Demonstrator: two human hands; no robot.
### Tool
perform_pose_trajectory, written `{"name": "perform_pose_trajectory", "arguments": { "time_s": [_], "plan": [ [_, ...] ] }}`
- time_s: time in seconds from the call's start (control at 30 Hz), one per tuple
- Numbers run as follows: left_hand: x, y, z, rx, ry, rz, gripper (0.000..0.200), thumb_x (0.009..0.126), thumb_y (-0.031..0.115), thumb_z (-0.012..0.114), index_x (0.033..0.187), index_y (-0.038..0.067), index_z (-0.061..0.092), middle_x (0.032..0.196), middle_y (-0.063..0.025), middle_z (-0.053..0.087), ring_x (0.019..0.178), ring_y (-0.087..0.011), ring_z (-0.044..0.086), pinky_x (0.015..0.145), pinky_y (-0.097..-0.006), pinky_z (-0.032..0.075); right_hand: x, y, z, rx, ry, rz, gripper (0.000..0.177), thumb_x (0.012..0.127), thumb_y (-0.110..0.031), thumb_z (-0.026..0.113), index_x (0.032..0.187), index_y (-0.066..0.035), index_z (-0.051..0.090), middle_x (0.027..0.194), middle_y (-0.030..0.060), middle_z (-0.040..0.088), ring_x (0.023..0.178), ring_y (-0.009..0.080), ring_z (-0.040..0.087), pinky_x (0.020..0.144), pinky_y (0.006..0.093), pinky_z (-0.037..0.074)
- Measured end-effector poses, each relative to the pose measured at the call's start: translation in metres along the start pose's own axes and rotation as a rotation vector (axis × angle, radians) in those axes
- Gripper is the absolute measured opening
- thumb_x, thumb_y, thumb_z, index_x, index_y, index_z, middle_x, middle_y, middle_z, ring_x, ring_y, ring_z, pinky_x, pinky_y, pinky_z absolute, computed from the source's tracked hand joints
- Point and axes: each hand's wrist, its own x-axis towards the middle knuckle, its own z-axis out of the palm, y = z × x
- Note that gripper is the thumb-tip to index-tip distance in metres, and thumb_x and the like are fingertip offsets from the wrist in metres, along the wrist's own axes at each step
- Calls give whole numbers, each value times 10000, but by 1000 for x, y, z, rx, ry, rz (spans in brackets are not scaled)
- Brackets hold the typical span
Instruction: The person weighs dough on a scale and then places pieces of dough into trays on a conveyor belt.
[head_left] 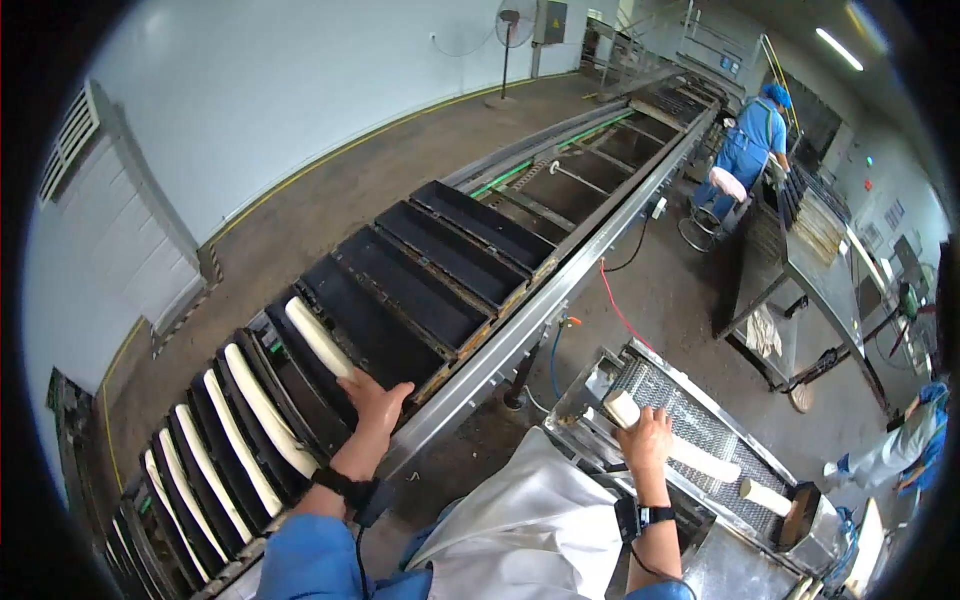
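Observation:
My left hand [375, 405] holds the near end of a long white dough stick [317, 336] that lies in a black tray [330, 355] on the conveyor. My right hand [645, 438] grips another white dough stick [620, 408] on the metal mesh feeder [705, 425] at the right. Behind the left hand, several black trays [225, 440] each carry one white stick. Ahead of it the trays [440, 260] stand empty.
The long conveyor [560, 190] runs away to the upper right. A person in blue [750, 140] works at a metal table [800, 250] far off. Another person's sleeve [900, 445] shows at the right edge. A short dough piece [765, 495] lies on the feeder's end.

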Motion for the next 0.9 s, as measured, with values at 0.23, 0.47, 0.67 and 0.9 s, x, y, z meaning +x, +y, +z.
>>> {"name": "perform_pose_trajectory", "arguments": {
  "time_s": [0.23, 0.47, 0.67, 0.9],
  "plan": [
    [-4, 22, 13, 133, 39, 42, 1208, 719, 378, 801, 1460, -162, 14, 1484, -456, -82, 1423, -556, -15, 1189, -519, 99, 9, 8, -12, 841, -9, 131, 417, 690, -155, 771, 1039, -11, 595, 958, 150, 650, 852, 275, 667, 721, 384, 540],
    [8, 52, 38, 34, 135, 107, 1093, 722, 321, 795, 1462, -142, 139, 1505, -419, 19, 1390, -531, 207, 1157, -482, 259, 30, -74, -211, 1791, -3, -208, 491, 861, -172, 718, 1261, 21, 510, 1172, 160, 606, 1013, 257, 651, 817, 407, 584],
    [12, 74, 53, -135, 142, 133, 1041, 716, 269, 804, 1464, -113, 189, 1513, -382, 69, 1393, -497, 233, 1161, -451, 268, 33, -127, -229, 1895, -433, -589, 821, 823, -78, 716, 1518, -47, 278, 1453, 221, 438, 1318, 335, 474, 1052, 472, 437],
    [13, 92, 49, -65, 162, 115, 1000, 748, 269, 752, 1460, -129, 175, 1506, -394, 65, 1396, -496, 230, 1158, -453, 280, 47, -4, -103, 719, -262, -171, 727, 758, -1, 679, 1432, -16, 408, 1461, 196, 441, 1338, 337, 449, 1082, 412, 411]
  ]
}}
